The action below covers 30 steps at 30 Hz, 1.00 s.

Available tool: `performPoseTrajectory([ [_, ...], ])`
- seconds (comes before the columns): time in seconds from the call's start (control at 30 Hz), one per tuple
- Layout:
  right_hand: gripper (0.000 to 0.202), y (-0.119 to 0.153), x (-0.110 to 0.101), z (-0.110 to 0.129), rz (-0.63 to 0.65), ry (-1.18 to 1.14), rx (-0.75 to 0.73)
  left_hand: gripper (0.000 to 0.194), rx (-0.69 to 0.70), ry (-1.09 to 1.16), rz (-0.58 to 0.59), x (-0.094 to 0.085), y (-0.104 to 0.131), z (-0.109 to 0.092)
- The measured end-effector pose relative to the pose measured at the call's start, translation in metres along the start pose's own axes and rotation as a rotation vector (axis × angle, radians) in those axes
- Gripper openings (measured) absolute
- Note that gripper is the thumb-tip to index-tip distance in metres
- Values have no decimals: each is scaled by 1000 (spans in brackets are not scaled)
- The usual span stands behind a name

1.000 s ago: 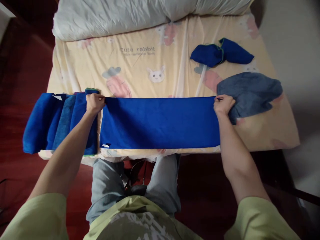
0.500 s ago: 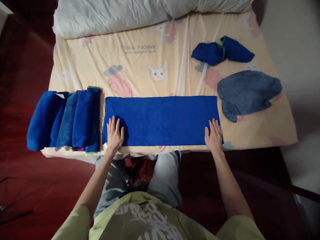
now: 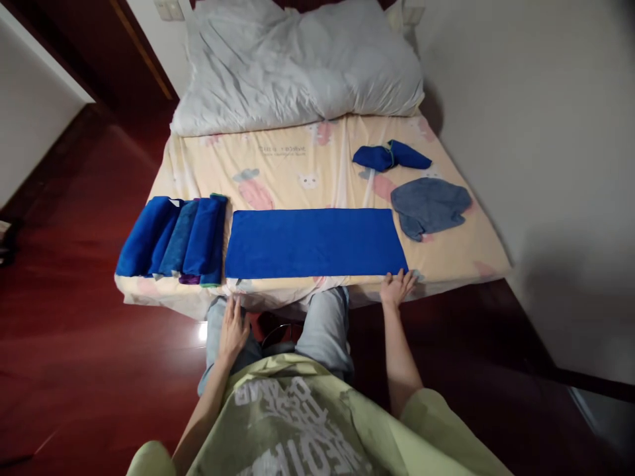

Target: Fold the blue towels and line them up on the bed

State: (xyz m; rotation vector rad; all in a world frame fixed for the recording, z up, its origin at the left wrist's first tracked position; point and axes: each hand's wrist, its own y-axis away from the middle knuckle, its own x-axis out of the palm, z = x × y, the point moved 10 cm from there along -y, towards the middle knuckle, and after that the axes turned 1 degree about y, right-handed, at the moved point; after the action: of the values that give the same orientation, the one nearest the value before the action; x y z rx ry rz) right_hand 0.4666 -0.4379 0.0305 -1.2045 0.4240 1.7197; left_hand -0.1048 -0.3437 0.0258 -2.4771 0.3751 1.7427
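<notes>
Just beyond right hand (image 3: 395, 289), folded blue towel (image 3: 315, 243), flat

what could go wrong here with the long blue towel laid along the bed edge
The long folded blue towel lies close to the near edge of the yellow cartoon-print bed sheet, so a tug could slide it off. The right hand is at its corner and might ruck the fold. The left hand is off it.

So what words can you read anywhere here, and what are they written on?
Pale yellow cartoon bedsheet: a small line of dark print, too blurred to read.
Light green T-shirt: large grey letters, seen upside down and partly hidden, not readable.
Folded bright blue towel: no writing visible.
</notes>
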Motion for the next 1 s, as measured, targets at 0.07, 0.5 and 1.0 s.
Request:
performPoseTrajectory([
  [0.07,57,41,-2,12,-13,-182,71,55,85,-32,204,20,33,-12],
  [0.5,36,209,90,145,674,-1467,632,41,186,-157,643,61,69,-52],
  [1.0,24,198,127,150,567,-1542,899,35,384,177,476,10,-70,-156],
])
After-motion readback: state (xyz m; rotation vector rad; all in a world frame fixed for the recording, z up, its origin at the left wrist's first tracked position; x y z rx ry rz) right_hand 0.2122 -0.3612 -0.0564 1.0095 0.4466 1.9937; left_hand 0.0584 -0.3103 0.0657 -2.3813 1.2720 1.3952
